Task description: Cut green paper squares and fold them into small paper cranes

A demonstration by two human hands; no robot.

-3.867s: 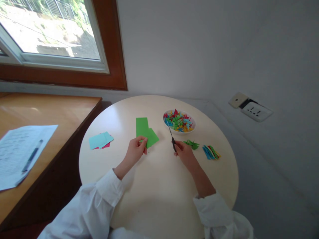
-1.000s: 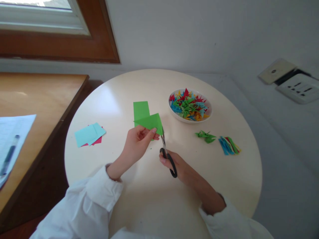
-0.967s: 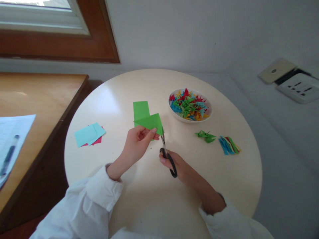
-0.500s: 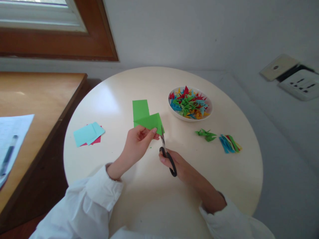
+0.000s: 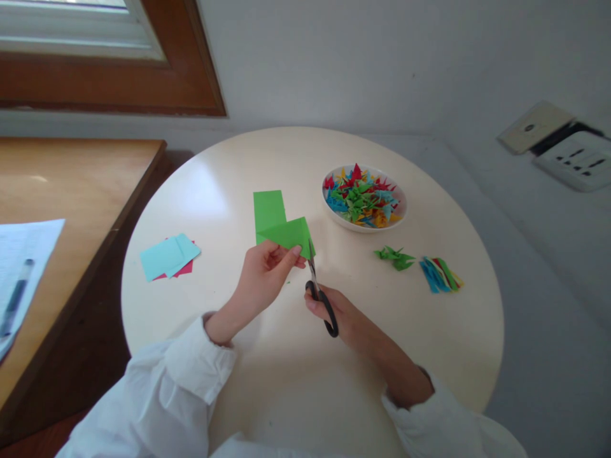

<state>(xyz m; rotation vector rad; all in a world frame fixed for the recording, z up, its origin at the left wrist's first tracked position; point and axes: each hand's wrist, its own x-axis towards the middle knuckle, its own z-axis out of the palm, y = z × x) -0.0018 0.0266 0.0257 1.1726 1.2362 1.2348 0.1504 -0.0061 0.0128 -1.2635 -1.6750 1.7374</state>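
Note:
My left hand [image 5: 267,272] pinches a piece of green paper [image 5: 289,233] and holds it just above the round cream table [image 5: 286,375]. My right hand [image 5: 341,316] grips black-handled scissors [image 5: 319,296], whose blades meet the paper's right edge. A second green sheet [image 5: 268,208] lies flat behind the held piece.
A white bowl [image 5: 365,224] of small coloured folded papers stands at the back right. A small green folded piece [image 5: 394,257] and several coloured strips [image 5: 440,275] lie right of it. Light blue and pink sheets [image 5: 168,256] lie at left. A wooden desk [image 5: 71,184] holds paper and a pen [image 5: 15,297].
Since 3.9 s ago my right hand brought the scissors from near the bowl to the lifted green paper. Over the last second the blades crept slightly along its edge.

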